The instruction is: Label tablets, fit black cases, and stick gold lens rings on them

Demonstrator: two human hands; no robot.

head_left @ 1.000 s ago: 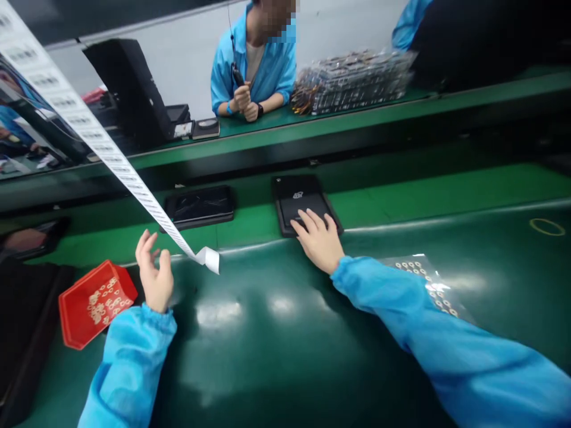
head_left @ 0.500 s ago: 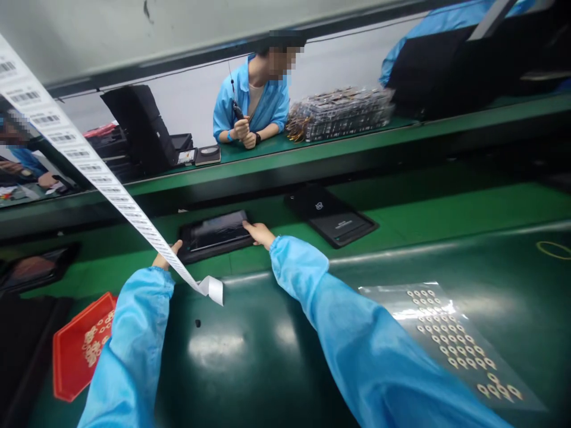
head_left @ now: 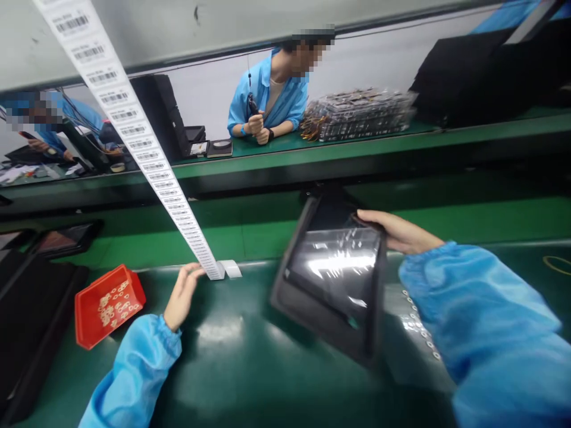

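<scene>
My right hand (head_left: 397,229) grips the upper right edge of a black tablet (head_left: 332,291), thumb over its front. The tablet is tilted above the green bench, its glossy screen reflecting light, and is slightly blurred. My left hand (head_left: 184,291) has its fingers stretched out beside the lower end of a hanging strip of white barcode labels (head_left: 167,193). Whether the fingertips touch the strip I cannot tell. A red bin (head_left: 84,324) of small pale rings stands left of that hand. Behind the tablet, another black device is mostly hidden.
A clear sheet (head_left: 414,368) with pale rings lies under my right forearm. More black devices (head_left: 66,238) lie at the left. Across a raised green ledge (head_left: 267,163), a co-worker (head_left: 272,98) leans beside a stack of clear trays (head_left: 361,116). A yellow ring (head_left: 555,264) is far right.
My right hand has lifted the tablet from the back ledge and brought it right and nearer. My left hand has let go of it and now is beside the label strip. The view has shifted.
</scene>
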